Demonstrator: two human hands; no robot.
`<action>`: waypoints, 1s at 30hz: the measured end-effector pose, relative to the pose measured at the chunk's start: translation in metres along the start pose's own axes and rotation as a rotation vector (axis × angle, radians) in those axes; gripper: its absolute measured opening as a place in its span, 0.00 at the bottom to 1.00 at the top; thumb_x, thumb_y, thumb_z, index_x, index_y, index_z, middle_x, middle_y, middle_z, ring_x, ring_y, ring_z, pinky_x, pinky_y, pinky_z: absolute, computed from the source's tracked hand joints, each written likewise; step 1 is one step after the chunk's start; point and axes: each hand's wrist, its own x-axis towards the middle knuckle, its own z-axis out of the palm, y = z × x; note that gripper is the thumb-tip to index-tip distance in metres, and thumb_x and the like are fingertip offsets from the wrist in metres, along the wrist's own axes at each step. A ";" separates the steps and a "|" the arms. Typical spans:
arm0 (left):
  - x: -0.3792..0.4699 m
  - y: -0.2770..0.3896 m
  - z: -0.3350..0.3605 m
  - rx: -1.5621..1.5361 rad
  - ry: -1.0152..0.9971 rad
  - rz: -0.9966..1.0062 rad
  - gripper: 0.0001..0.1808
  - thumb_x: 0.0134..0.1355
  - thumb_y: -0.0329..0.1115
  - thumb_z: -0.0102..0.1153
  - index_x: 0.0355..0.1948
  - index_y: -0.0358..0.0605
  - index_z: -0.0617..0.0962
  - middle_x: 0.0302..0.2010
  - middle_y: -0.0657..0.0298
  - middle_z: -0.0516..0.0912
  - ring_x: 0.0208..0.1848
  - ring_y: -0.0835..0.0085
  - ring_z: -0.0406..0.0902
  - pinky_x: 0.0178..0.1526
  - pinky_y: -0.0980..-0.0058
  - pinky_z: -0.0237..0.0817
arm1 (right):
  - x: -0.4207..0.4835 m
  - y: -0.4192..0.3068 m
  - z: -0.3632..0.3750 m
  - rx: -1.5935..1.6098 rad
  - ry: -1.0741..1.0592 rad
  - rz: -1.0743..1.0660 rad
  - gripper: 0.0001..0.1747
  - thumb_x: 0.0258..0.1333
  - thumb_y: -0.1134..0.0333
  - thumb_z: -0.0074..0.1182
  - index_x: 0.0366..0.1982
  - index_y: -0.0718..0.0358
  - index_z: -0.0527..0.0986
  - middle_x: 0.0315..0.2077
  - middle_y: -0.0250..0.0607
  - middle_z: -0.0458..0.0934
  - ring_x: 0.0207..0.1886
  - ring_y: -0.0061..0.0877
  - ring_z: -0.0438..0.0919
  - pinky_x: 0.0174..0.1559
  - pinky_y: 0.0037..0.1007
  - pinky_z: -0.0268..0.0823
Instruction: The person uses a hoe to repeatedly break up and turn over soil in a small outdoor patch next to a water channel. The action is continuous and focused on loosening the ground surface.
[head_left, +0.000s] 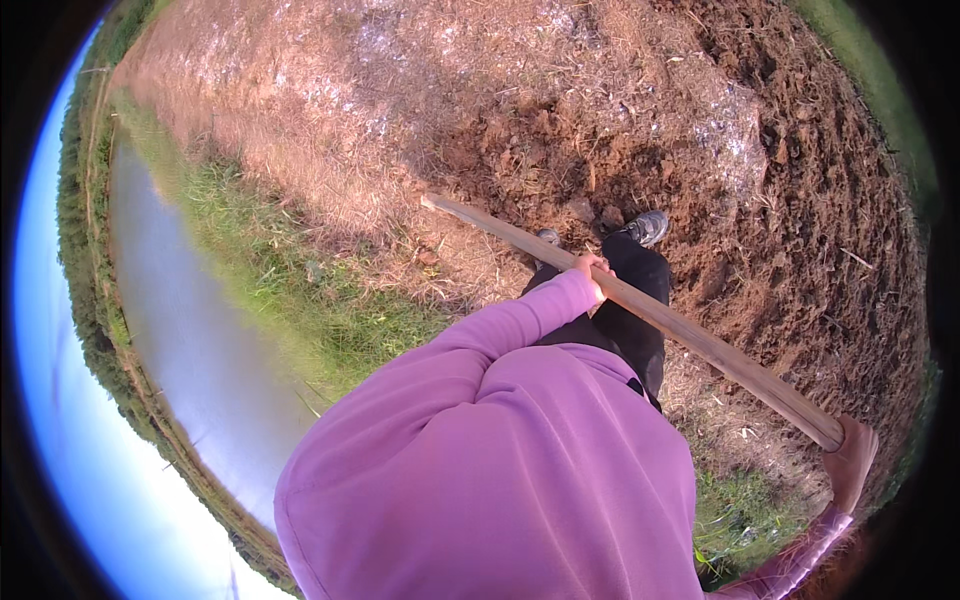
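A long wooden pole (712, 349), perhaps a tool handle, runs slantwise across the front of my body. My left hand (596, 271) is closed around its middle, in front of my dark trousers. At the lower right, my right hand (851, 442) grips the pole near its thick, cut-off end. The pole's other end narrows and lies at the upper left over dry grass; whether it touches the ground I cannot tell. No tool head shows on the pole. Both my arms are in pinkish-purple sleeves.
Broken brown soil (810, 247) lies ahead of my shoes (646, 227) and to the right. Dry ground with straw and pale, ash-like patches (337, 97) stretches beyond. To the left, a green grassy bank (300, 277) borders a body of water (187, 300), with trees on its far side.
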 end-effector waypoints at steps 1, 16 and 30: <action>-0.001 -0.015 0.007 -0.108 0.021 -0.114 0.09 0.51 0.30 0.56 0.20 0.46 0.68 0.20 0.61 0.73 0.28 0.62 0.72 0.42 0.60 0.72 | -0.007 0.025 -0.001 -0.046 0.062 0.039 0.09 0.29 0.77 0.56 0.17 0.62 0.68 0.13 0.46 0.69 0.20 0.52 0.65 0.30 0.47 0.54; -0.190 0.297 -0.008 0.063 -0.029 0.972 0.14 0.56 0.34 0.60 0.20 0.51 0.67 0.15 0.67 0.68 0.19 0.71 0.70 0.28 0.68 0.70 | 0.036 -0.211 0.197 0.658 0.072 -0.178 0.10 0.39 0.68 0.62 0.28 0.54 0.74 0.21 0.39 0.79 0.26 0.40 0.80 0.29 0.38 0.72; 0.196 0.100 -0.080 0.402 -0.151 0.381 0.13 0.54 0.37 0.57 0.19 0.46 0.69 0.17 0.59 0.72 0.20 0.58 0.71 0.30 0.57 0.68 | -0.038 -0.068 0.029 0.372 -0.268 0.127 0.13 0.23 0.72 0.67 0.21 0.62 0.79 0.15 0.43 0.78 0.18 0.30 0.78 0.29 0.30 0.71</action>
